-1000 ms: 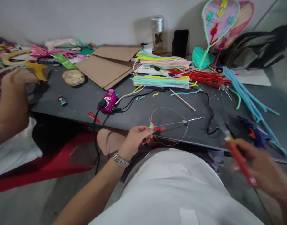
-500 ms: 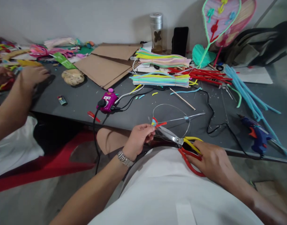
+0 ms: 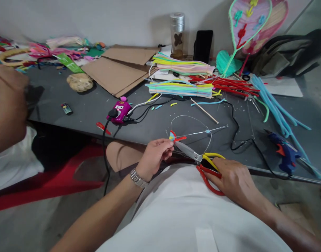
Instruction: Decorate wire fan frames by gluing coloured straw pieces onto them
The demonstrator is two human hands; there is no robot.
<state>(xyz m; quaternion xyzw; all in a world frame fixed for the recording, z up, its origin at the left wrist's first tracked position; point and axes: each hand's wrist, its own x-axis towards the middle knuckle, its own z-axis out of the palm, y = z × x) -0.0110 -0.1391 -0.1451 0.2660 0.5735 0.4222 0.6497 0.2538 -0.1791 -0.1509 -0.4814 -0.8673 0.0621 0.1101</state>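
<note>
Between the thumb and fingers of my left hand is pinched a small piece of red, yellow and blue pipe cleaner. A thin wire loop with a straight wire across it and a bit of blue at its far side extends from there over the table edge. My right hand is closed round the handles of a pair of scissors, one handle yellow and one red. The scissor blades point at the pinched piece, their tips just by its red strip and my left fingertips. The blades look nearly together.
Bundled pipe cleaners, a wooden stick and a blue glue gun lie on the grey table. A purple power adapter has cables trailing. At left, another person's arm rests near a stone.
The scissors' blades have closed together, and my right hand has shifted slightly left with them. My left hand stays in place. The other person's hand has moved left.
</note>
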